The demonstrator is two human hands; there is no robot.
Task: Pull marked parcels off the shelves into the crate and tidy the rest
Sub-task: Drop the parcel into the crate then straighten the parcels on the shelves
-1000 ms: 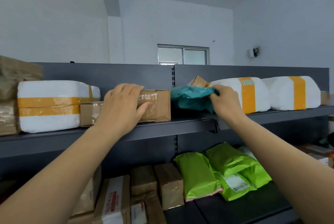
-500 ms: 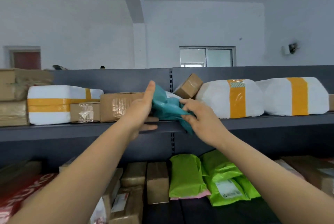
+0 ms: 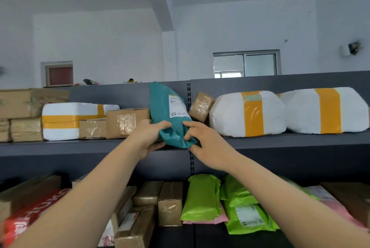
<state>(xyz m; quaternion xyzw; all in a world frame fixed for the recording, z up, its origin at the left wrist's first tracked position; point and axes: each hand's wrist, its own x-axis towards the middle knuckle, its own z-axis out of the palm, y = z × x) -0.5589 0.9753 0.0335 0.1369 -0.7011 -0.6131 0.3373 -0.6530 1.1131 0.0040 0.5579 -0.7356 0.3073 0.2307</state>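
the teal mailer [image 3: 162, 105] now stands upright instead of lying crumpled; my left hand [image 3: 149, 135] and right hand [image 3: 208, 145] both grip its bottom end, so i can check its label [image 3: 177, 105].

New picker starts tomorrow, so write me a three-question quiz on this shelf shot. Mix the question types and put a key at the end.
1. True or false: the teal mailer is upright, with its white label facing the camera.
2. Look at the left hand and the right hand. Which grips the teal mailer's lower end? A) left only B) right only C) both
3. Fill in: the bright green mailers lie one level ____ the teal mailer.

Key: 1 true; 2 C; 3 below.
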